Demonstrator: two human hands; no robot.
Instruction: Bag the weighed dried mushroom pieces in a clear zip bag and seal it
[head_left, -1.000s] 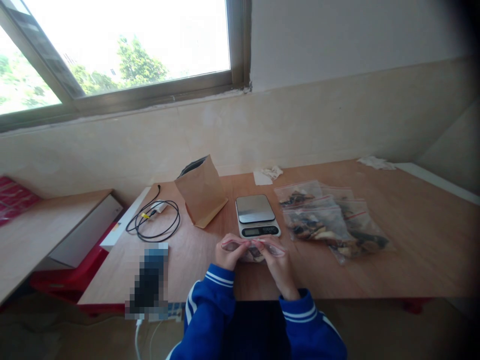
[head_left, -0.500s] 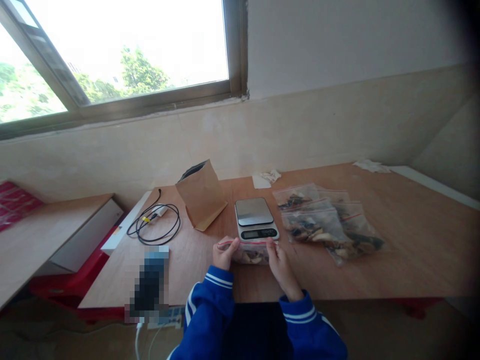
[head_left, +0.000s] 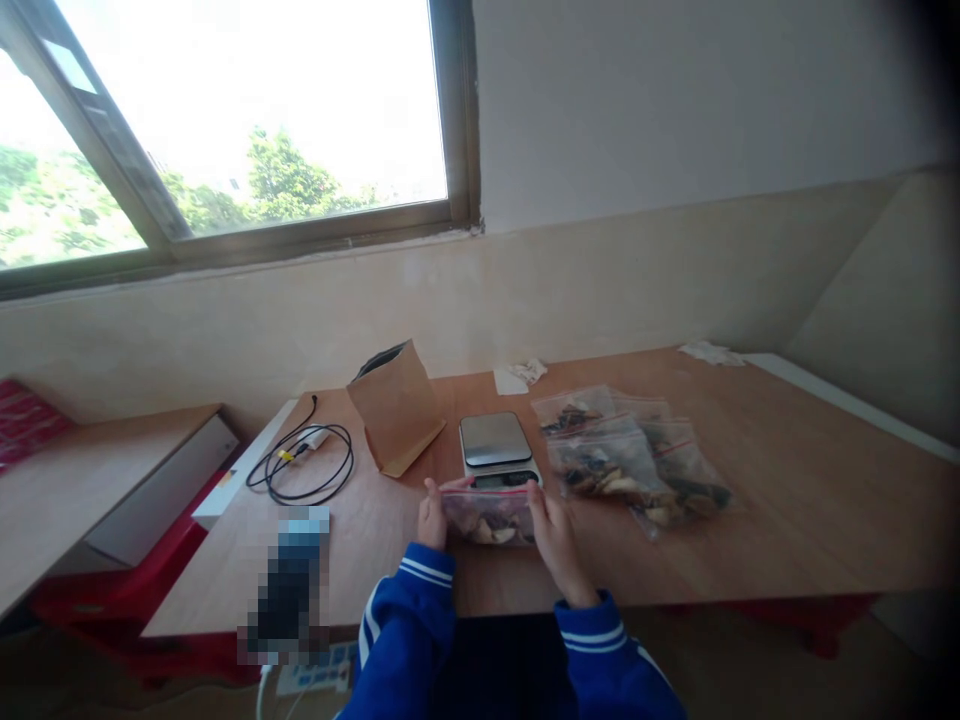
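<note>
A small clear zip bag (head_left: 487,514) with a red seal strip and dark and pale pieces inside stands upright at the near edge of the wooden table (head_left: 810,500). My left hand (head_left: 430,518) pinches its left end and my right hand (head_left: 553,542) holds its right end. Just behind the bag sits a small digital scale (head_left: 495,445) with a steel plate. Both my sleeves are blue with white stripes.
Several filled zip bags (head_left: 626,460) lie to the right of the scale. A brown paper bag (head_left: 394,405) stands open to the left, with a coiled black cable (head_left: 300,462) beyond it. Crumpled tissue (head_left: 521,374) lies near the wall. A blurred object (head_left: 289,590) rests at the front left.
The bag went from held flat with its top stretched between my hands to standing upright on the table. The camera tilted up a little.
</note>
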